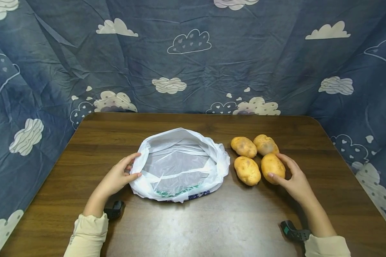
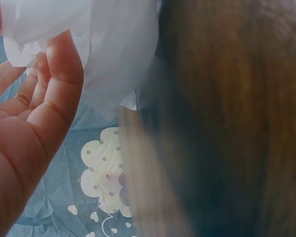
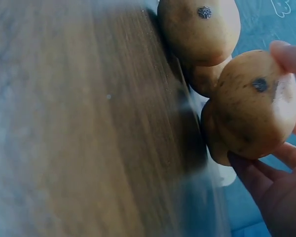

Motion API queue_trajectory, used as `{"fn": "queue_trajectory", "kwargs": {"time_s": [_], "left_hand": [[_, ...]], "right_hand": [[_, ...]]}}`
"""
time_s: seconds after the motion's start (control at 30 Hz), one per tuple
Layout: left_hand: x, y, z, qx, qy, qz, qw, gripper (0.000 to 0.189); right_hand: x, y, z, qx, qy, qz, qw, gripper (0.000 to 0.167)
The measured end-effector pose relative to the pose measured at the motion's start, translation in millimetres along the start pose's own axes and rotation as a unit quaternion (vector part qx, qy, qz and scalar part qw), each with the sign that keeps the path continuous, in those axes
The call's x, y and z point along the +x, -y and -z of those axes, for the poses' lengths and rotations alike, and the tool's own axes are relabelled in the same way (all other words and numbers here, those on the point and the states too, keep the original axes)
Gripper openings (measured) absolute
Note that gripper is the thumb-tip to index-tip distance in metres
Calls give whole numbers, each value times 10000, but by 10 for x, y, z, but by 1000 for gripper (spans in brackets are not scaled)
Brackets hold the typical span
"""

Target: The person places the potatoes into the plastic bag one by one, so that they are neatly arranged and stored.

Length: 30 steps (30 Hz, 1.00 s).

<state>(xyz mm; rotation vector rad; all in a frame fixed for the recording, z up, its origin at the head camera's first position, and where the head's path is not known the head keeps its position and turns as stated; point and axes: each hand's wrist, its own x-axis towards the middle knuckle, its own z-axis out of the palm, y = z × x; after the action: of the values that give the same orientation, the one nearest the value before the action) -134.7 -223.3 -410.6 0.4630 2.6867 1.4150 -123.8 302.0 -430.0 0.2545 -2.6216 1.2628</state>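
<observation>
Potato (image 1: pixel 272 169) sits in the grip of the right hand (image 1: pixel 295 182), beside three other potatoes (image 1: pixel 247 171), right of the limp bag (image 1: pixel 217 166), which (touched by the left hand (image 1: pixel 118 176), fingers spread apart) could sag closed if that support slipped.

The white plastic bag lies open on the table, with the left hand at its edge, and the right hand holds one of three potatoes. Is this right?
Only the number of potatoes is wrong: the head view shows four, not three. The white plastic bag lies open on the table, the left hand at its edge, and the right hand holds one potato.
</observation>
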Motion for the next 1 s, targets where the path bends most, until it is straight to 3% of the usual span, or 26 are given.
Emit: {"fn": "queue_trajectory", "kwargs": {"time_s": [0.2,0.43,0.67,1.0], "left_hand": [[-1,56,-2,-160,46,-103,9998,63],[3,56,1,-82,20,-146,9999,63],[-9,20,9,-153,66,-35,9999,63],[7,33,8,30,55,-9,10000,63]], "right_hand": [[46,72,-23,192,-231,241,9993,66],[88,395,-16,277,-336,437,9981,63],[195,304,-68,295,-323,483,9979,68],[371,812,-137,540,-152,787,9953,64]]}}
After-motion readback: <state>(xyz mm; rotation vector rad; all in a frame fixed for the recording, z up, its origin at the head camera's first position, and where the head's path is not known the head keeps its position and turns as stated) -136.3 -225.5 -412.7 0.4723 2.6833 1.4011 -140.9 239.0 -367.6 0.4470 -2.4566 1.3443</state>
